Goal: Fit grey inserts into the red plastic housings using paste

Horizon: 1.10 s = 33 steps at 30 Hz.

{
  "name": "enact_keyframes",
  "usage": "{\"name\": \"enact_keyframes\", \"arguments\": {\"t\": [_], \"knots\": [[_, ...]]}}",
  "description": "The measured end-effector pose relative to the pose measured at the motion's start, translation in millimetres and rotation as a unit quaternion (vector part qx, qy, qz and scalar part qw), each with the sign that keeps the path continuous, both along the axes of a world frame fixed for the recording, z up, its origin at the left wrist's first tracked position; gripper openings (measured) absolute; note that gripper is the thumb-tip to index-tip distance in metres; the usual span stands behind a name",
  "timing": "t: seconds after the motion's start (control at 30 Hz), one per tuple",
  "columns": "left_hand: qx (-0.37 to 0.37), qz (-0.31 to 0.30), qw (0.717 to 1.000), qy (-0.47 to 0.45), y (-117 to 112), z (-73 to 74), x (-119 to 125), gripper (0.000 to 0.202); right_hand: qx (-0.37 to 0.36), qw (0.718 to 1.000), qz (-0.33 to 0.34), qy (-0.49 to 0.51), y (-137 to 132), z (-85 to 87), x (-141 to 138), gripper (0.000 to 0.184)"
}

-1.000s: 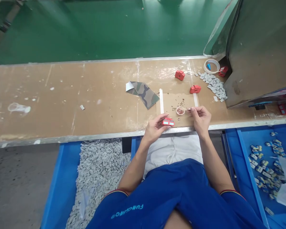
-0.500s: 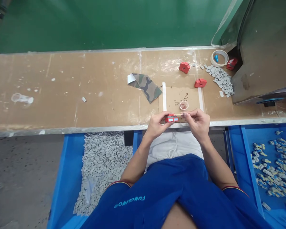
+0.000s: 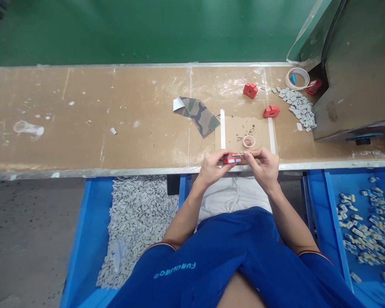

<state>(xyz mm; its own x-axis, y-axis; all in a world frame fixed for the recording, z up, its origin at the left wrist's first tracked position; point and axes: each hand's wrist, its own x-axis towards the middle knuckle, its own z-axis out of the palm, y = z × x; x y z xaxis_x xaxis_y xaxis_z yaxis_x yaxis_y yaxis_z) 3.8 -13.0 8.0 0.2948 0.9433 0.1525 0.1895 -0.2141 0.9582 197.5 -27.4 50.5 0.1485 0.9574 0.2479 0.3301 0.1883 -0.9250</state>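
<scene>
My left hand (image 3: pixel 213 167) is closed round a small red block-shaped piece (image 3: pixel 233 160) with two pale panels on its near side, at the table's front edge. In my right hand (image 3: pixel 262 167) a thin pale stick (image 3: pixel 237 154) is pinched between thumb and fingers. The stick's far end lies against the top of the red piece; its very tip is too small to make out. Just beyond my fingers stands a small round cup (image 3: pixel 249 141) on a cardboard sheet (image 3: pixel 231 128) held down by white tape strips.
A camouflage cloth (image 3: pixel 202 118) lies left of the sheet. Two red pieces (image 3: pixel 250 90) (image 3: pixel 271 111) sit behind it. Grey tiles (image 3: pixel 299 105) and a tape roll (image 3: pixel 296 78) are beside a metal box (image 3: pixel 356 77). Blue bins (image 3: pixel 79 239) (image 3: pixel 336 222) stand below the table.
My right hand has shifted slightly left, bringing the stick further across the top of the red piece. The left hand keeps its hold.
</scene>
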Motion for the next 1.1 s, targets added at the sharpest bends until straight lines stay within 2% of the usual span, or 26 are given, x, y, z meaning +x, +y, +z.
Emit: {"name": "enact_keyframes", "arguments": {"t": [0.13, 0.23, 0.33, 0.47, 0.6, 0.7, 0.8, 0.9, 1.0, 1.1], "knots": [[-0.004, -0.001, 1.0, -0.009, 0.2, -0.5, -0.5, 0.032, 0.015, 1.0, 0.006, -0.006, -3.2, 5.2, 2.8, 0.023], [-0.016, -0.003, 1.0, -0.025, 0.2, -0.4, -0.9, 0.033, 0.047, 0.998, -0.029, -0.002, -3.1, 11.5, 8.7, 0.018], [-0.033, -0.003, 0.999, -0.038, 0.4, -0.7, -2.1, 0.034, 0.072, 0.995, -0.067, -0.026, 5.0, 14.9, 17.7, 0.02], [-0.053, -0.002, 0.997, -0.053, 0.5, -4.0, -4.4, 0.038, 0.084, 0.991, -0.067, -0.075, 21.0, 5.3, 22.9, 0.027], [-0.073, -0.004, 0.995, -0.073, -0.2, -8.2, -6.3, 0.041, 0.056, 0.991, -0.018, -0.124, 28.0, -9.0, 21.1, 0.028], [-0.082, -0.001, 0.993, -0.079, -0.6, -9.2, -6.9, 0.044, 0.054, 0.982, -0.022, -0.177, 32.6, -12.7, 40.1, 0.033], [-0.083, 0.0, 0.993, -0.082, -0.3, -8.3, -7.0, 0.045, 0.032, 0.948, -0.134, -0.288, 42.2, -13.4, 84.2, 0.03], [-0.085, -0.002, 0.993, -0.083, 0.2, -6.9, -6.8, 0.046, -0.068, 0.882, -0.228, -0.407, 52.0, -15.6, 128.7, 0.033], [-0.094, -0.002, 0.992, -0.085, 0.4, -6.1, -6.4, 0.047, -0.145, 0.834, -0.217, -0.487, 57.4, -17.8, 152.6, 0.038], [-0.086, 0.0, 0.992, -0.09, 0.2, -6.1, -5.8, 0.047, -0.142, 0.817, -0.159, -0.536, 59.6, -16.8, 161.7, 0.041]]}}
